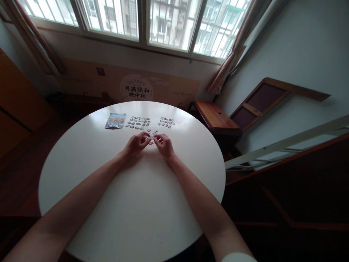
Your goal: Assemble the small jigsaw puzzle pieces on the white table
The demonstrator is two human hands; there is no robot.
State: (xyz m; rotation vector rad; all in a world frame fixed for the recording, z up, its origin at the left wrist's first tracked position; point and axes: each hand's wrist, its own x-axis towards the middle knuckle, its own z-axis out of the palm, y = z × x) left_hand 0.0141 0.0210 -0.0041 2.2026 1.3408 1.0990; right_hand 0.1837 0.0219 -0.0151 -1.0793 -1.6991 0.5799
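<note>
Head view: both hands meet at the middle of the round white counter (109, 203), fingertips drawn together on a small pale-blue jigsaw piece (151, 137) held between them. The left hand (135, 144) pinches it from the left, the right hand (164, 144) from the right, so the piece lies equally near to both, just above the counter. A few loose pieces lie touching or just beside the fingertips. Farther away sit two spreads of small multicoloured jigsaw pieces (138, 122) (166, 122), and left of them a glossy printed packet (115, 120).
</note>
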